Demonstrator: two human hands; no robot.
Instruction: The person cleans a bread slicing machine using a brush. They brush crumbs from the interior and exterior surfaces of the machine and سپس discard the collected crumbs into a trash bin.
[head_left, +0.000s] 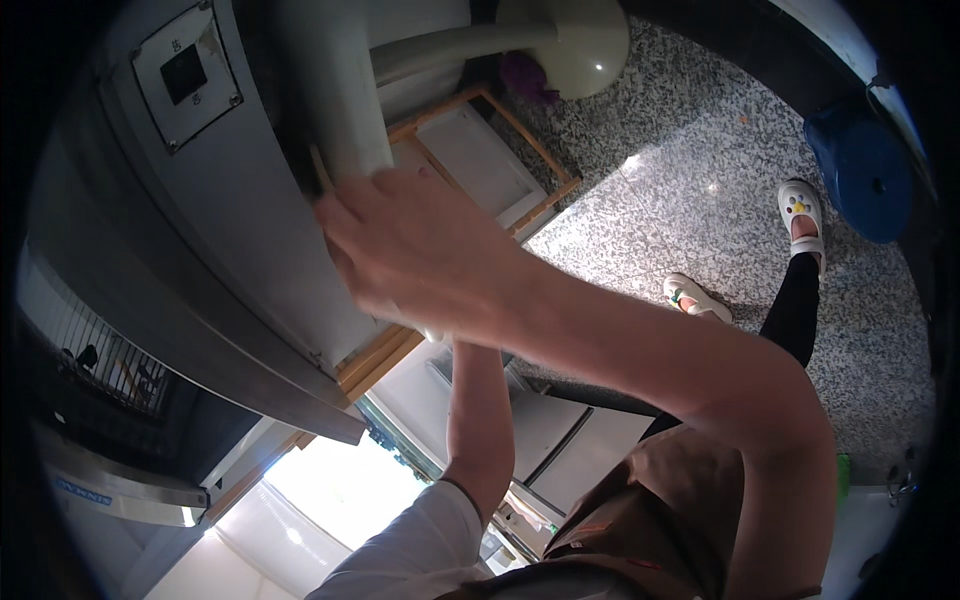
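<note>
My right hand (416, 240) is seen from its back, with the fingers curled around the lower end of a pale cylindrical object (349, 97). Motion blurs that object, so its exact kind is unclear. A small white piece (433, 334) shows just below the hand. Beside the knuckles is a thin wooden stick (321, 169); whether I hold it cannot be seen. My left forearm (480, 405), below a white sleeve, rises behind the right wrist. The left hand itself is hidden there, along with whatever it touches.
A metal panel with a black switch (184, 75) stands close on the left. Lower left is a metal appliance with a wire rack (112, 356). Beyond my hands are a wooden frame (536, 146) and a pale round base (581, 49). A blue plastic object (862, 180) sits on the speckled floor (675, 127).
</note>
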